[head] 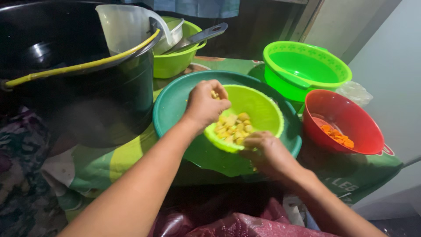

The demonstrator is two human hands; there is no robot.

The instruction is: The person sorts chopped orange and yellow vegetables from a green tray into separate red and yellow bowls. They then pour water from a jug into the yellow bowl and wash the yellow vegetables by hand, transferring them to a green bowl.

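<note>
A small lime-green bowl (256,105) holds yellow cut food pieces (232,126) and rests inside a wide teal basin (173,107). My left hand (205,104) hovers over the bowl's left rim, fingers closed on a few yellow pieces. My right hand (268,152) grips the bowl's near rim, thumb on the edge beside the pieces.
A red bowl (359,131) with orange pieces (337,135) sits to the right. Behind it stands a bright green basin (307,66). A black bucket (87,96) with a yellow handle and a clear jug (125,26) stands at the left. Behind sits a lime bowl (175,61) with a ladle (201,36).
</note>
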